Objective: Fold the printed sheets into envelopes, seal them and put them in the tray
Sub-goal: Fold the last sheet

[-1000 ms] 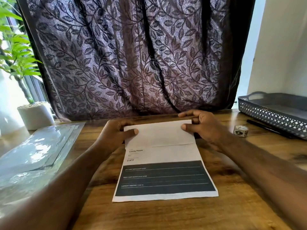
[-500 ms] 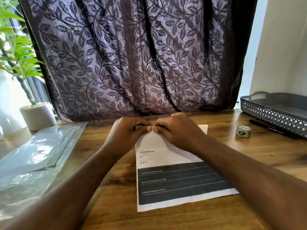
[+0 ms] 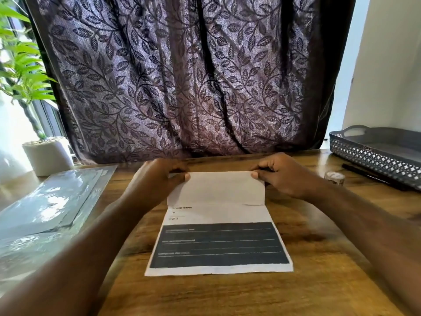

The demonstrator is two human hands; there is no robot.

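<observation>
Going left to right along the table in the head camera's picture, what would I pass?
white plant pot → left hand → printed sheet → right hand → tape roll → grey tray

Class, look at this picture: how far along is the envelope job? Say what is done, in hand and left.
Done: the top of the printed sheet is folded down over the page. In hand: the left hand and right hand pinch the fold's two ends. Left: the remaining folds, sealing, and moving it to the grey tray.
</observation>
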